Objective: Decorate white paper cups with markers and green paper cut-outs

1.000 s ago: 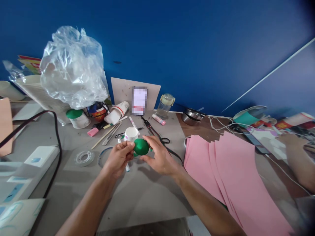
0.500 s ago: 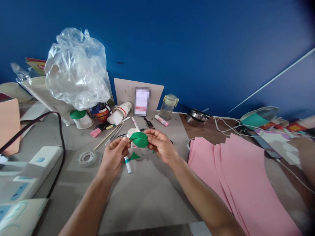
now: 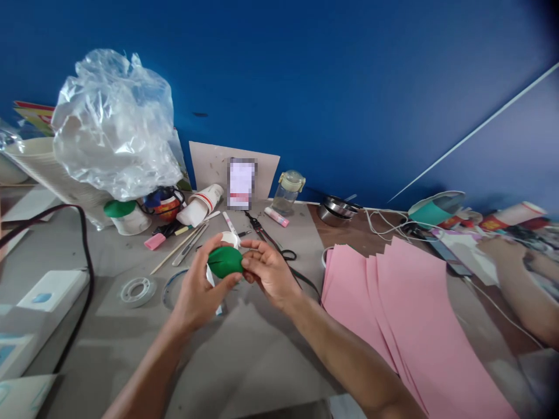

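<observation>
A rounded green paper piece [image 3: 225, 262] with a slit is held between my two hands over the grey table. My left hand [image 3: 198, 291] cups its left side, with the thumb along the lower edge. The fingertips of my right hand [image 3: 268, 272] pinch its right edge. Behind the piece, a white cup [image 3: 230, 238] is partly hidden. A marker lies below, mostly covered by my left hand. To the left rests a roll of clear tape [image 3: 136, 291].
Pink sheets [image 3: 414, 302] lie at right; another person's arm [image 3: 524, 285] reaches in beyond them. A plastic bag [image 3: 117, 122], a green-topped cup [image 3: 127, 218], sticks [image 3: 177, 250], a phone [image 3: 241, 183], a jar [image 3: 288, 192] and scissors [image 3: 288, 255] stand or lie around the back.
My left hand has shifted from pinching the green piece's edge to cupping it. The piece looks more curved and has turned. The view has shifted right, and the other person's arm reaches further in.
</observation>
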A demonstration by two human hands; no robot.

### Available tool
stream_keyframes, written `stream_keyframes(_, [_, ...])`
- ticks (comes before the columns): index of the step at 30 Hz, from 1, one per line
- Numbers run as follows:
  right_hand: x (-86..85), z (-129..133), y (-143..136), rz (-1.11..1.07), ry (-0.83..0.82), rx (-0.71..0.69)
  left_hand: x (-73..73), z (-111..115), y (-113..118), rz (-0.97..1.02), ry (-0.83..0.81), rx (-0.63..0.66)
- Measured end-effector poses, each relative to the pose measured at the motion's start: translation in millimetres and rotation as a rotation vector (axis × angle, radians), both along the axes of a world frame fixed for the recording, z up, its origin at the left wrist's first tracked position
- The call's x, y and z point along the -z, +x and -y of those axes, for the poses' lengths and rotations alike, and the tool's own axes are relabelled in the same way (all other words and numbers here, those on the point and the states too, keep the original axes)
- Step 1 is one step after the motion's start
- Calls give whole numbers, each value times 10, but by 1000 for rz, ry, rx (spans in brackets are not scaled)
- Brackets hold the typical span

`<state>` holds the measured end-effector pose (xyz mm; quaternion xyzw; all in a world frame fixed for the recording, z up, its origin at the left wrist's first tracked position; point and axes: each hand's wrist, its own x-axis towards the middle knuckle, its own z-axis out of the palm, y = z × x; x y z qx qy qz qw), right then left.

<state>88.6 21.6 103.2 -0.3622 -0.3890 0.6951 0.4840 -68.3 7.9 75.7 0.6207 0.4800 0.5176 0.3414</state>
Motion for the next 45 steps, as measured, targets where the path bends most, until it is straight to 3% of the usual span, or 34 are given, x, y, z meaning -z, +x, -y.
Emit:
stream_keyframes(3, [-2,-208,165,180,81,14,-18,-46,-10,100,-67,-56])
stream_keyframes(6, [60,-596,504,531,233,285,-54,-126,-52,241,-158,-124])
stream_keyframes(8, [137,-854,738,856,207,427,-68,-180,-111,340,-208,-171])
stream_keyframes(9, [181,-958,836,1035,209,436,-69,-203,-148,377,-221,-193])
stream_keyframes(11, [263,-1096,977,1129,209,457,-63,-238,-225,383,-226,-242])
stream_keyframes(16, [402,-1185,1032,1303,262,444,-5,-289,-339,-10,-278,-249])
stream_keyframes(20, [517,-1266,959,1669,353,375,75,-322,-337,-340,-238,-189])
stream_keyframes(26, [629,-1407,937,1848,309,254,150,-347,-288,-417,-244,-141])
stream_keyframes(30, [527,-1308,939,1795,335,316,168,-353,-312,-460,-225,-146])
stream_keyframes(33, [399,-1019,861,1616,438,397,121,-332,-408,-533,-282,-199])
stream_keyframes(36, [328,-617,669,1339,469,105,43,-301,-495,-662,-376,-84])
stream_keyframes(40, [356,-224,355,1404,474,-201,-19,-272,-437,-894,-473,121])
stream_keyframes(45, [376,-108,169,1479,457,-218,-43,-232,-239,-1021,-495,247])
